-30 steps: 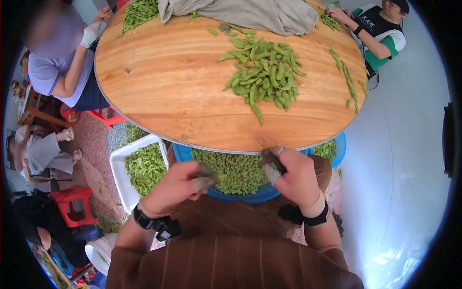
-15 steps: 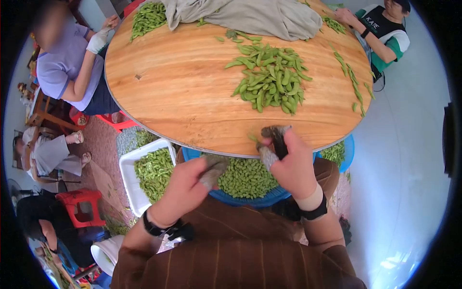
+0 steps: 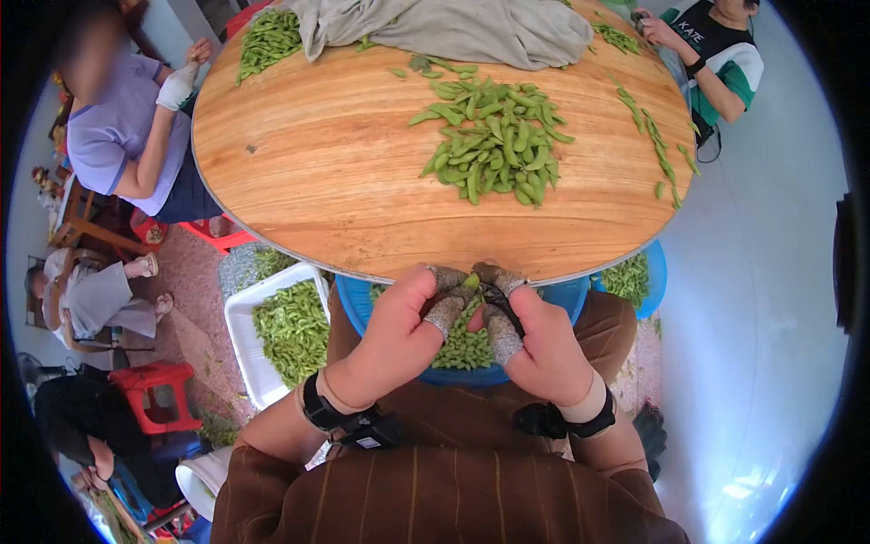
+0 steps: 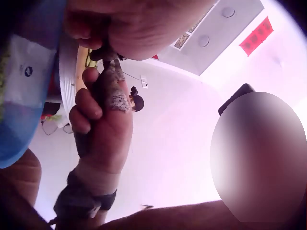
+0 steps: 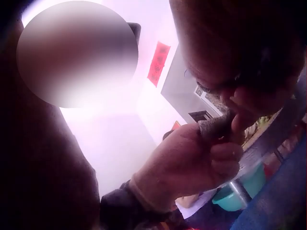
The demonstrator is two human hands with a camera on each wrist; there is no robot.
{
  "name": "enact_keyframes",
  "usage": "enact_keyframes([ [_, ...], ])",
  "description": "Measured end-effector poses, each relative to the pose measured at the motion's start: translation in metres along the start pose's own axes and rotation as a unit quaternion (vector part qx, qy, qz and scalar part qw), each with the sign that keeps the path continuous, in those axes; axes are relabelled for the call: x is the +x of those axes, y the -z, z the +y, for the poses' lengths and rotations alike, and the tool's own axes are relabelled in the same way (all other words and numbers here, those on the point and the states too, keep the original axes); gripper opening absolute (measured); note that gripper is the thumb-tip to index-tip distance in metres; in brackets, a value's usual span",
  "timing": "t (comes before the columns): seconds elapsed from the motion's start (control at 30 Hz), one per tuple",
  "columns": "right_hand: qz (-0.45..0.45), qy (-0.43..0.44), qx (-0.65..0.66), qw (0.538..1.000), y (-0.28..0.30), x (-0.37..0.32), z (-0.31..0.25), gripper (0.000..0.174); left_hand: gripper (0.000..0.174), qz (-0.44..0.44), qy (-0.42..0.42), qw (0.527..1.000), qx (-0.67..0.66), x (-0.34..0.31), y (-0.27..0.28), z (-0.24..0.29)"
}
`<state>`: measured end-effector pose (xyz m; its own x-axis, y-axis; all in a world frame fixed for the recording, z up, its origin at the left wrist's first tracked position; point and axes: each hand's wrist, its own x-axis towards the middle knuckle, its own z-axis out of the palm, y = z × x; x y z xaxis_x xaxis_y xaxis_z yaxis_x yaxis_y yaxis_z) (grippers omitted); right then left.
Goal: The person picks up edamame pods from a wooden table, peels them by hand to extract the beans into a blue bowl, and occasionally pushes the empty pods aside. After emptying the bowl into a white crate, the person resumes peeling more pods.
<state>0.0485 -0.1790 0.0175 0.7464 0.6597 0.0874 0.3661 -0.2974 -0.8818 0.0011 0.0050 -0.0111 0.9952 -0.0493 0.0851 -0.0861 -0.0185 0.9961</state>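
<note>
In the head view a green edamame pod [image 3: 471, 282] sits where the fingertips of both hands meet, just at the table's near edge. My left hand [image 3: 391, 332] pinches it between thumb and forefinger. From the other side my right hand [image 3: 549, 350] meets it, also with thumb and finger closed in. Worn grey wraps [image 3: 445, 315] cover the working fingers. A dark strip [image 3: 505, 309] lies along the right hand's fingers; I cannot tell what it is. Below the hands, a blue basin [image 3: 355, 313] holds shelled green beans [image 3: 465, 352].
A pile of pods [image 3: 503, 140] lies on the round wooden table [image 3: 308, 172], with a grey cloth [image 3: 453, 34] behind it. A white tray [image 3: 241, 317] of pods stands at left, another blue basin [image 3: 656, 283] at right. People sit around the table; a red stool [image 3: 154, 390] stands lower left.
My right hand reached over the table edge half a second ago and has drawn back toward me. My left hand moved up and right, so the fingertips now meet at the pod.
</note>
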Motion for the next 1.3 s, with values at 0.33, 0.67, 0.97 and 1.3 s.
enact_keyframes([
  [0.33,-0.038,-0.223,0.310,0.923,0.004,-0.001,0.006,0.027,0.012,0.055,-0.164,0.925,0.339,0.001,-0.006,-0.002],
  [0.67,0.051,0.009,0.094,0.994,-0.007,-0.012,0.034,0.029,0.014,-0.080,0.282,0.906,-0.305,0.001,0.000,0.003],
  [0.97,-0.042,0.097,-0.119,0.987,0.002,-0.005,0.027,0.026,0.018,-0.156,0.305,0.920,-0.193,-0.003,0.010,-0.007],
  [1.3,-0.016,0.093,-0.211,0.973,0.015,0.003,0.016,0.020,0.017,-0.063,0.329,0.938,-0.084,-0.052,0.072,-0.003],
])
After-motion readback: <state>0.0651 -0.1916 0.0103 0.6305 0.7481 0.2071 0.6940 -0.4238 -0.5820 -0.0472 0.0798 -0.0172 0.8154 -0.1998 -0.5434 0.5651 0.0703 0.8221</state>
